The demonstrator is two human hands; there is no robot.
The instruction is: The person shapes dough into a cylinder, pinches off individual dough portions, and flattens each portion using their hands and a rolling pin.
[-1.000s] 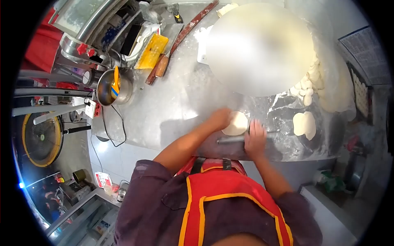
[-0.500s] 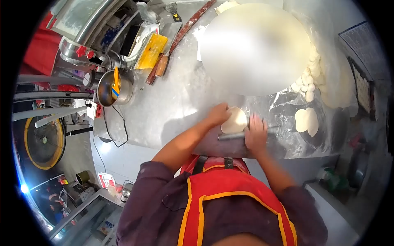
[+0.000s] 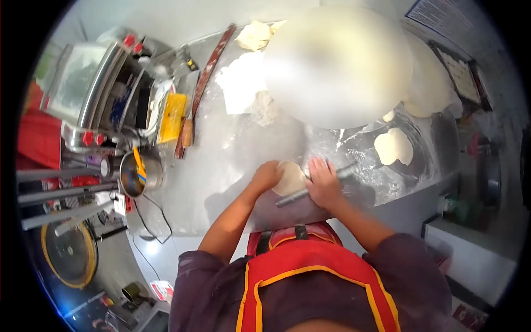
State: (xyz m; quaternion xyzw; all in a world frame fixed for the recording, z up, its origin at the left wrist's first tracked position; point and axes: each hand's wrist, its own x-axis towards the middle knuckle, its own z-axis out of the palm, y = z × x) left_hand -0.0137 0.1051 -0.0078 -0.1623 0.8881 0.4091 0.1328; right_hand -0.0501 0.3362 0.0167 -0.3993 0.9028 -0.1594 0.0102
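Observation:
My left hand (image 3: 268, 177) has its fingers closed at the left edge of a flat round of dough (image 3: 290, 178) on the metal worktop. A slim rolling pin (image 3: 292, 198) lies slantwise by the near right edge of that round. Over the pin's middle rests my right hand (image 3: 324, 182), palm on it and fingers reaching forward, so part of the pin is hidden. Farther right on the floured surface are two overlapping flat dough pieces (image 3: 394, 146).
A large blurred pale oval (image 3: 337, 66) covers the back of the worktop (image 3: 232, 160). White flour (image 3: 241, 83) and a dough lump (image 3: 254, 36) lie beside it. To the left are a long reddish-brown stick (image 3: 213, 63), a yellow scraper (image 3: 172, 118) and a metal pot (image 3: 156, 171).
The whole view has shifted and turned. The rolling pin now slants more steeply against the worktop's near edge. Both hands remain at the dough round and the pin.

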